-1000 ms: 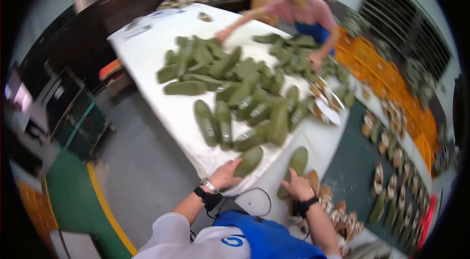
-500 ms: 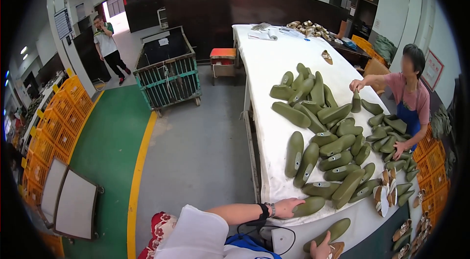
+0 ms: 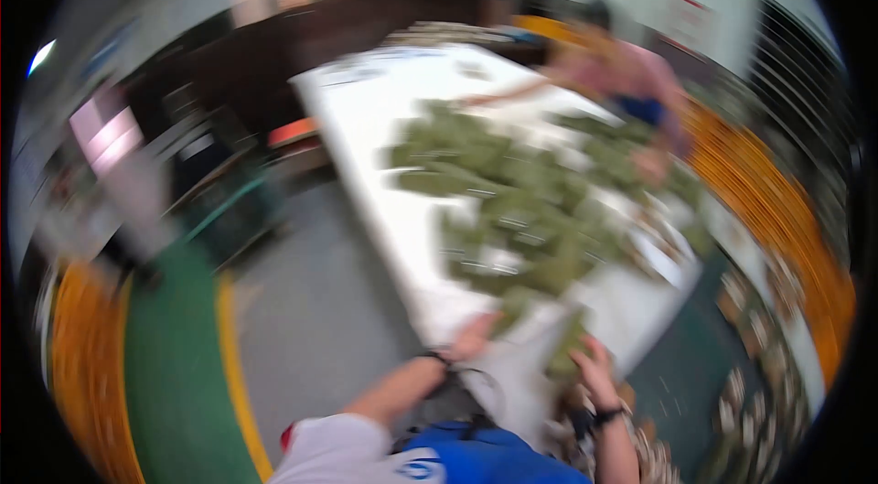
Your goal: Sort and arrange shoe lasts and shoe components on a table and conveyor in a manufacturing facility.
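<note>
Motion blurs the whole head view. At the near edge of the white-covered table (image 3: 361, 177), my left hand (image 3: 474, 338) is closed on the near end of a green shoe last (image 3: 514, 308); its separate fingers are smeared. To the right, my right hand (image 3: 596, 369) grips another green shoe last (image 3: 567, 345) from its right side, thumb and fingers around it. Just beyond both hands lies a big heap of green shoe lasts (image 3: 521, 200). A few brown-and-white shoes (image 3: 660, 242) rest at the table's right edge.
Across the table at right, a person in a pink top (image 3: 640, 72) reaches over the lasts with both arms. Orange crates (image 3: 768, 200) line the right side. More shoes (image 3: 750, 402) sit on a dark green surface near right. A green-framed cart (image 3: 229, 205) stands at left.
The view has swung to the right and blurred. My right hand and its last now show further in, along with my right forearm. The left hand stays by its last.
</note>
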Demonstrator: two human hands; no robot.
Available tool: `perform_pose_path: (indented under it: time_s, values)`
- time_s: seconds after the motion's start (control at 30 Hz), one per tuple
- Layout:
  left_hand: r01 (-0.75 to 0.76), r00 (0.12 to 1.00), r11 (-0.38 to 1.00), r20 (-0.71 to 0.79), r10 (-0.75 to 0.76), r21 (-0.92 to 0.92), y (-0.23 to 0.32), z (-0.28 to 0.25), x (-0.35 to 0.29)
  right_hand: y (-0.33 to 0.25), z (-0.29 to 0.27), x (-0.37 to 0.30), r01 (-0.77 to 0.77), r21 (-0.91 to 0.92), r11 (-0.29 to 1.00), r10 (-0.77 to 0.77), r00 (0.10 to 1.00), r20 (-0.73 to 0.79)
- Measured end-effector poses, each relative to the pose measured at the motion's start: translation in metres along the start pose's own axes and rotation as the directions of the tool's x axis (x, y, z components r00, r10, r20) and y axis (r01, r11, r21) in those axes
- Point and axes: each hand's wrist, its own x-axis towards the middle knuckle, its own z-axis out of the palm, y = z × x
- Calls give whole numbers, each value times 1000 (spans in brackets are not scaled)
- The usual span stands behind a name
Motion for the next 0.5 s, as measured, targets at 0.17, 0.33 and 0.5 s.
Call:
perform_pose_path:
  time_s: [0.17, 0.33, 0.5]
  values:
    - [276, 961, 960, 6, -276, 43, 86, -8, -5, -34, -125, -68, -387, 887, 254, 251, 911, 326]
    - [320, 945, 945, 89, -314, -67, 117, 22, 3, -48, -283, -143, 71, 477, 876, 122, 924, -362]
    - [331, 940, 939, 118, -320, -91, 104, 27, 2, 25, -400, -160, -251, -421, 872, -135, 703, -699]
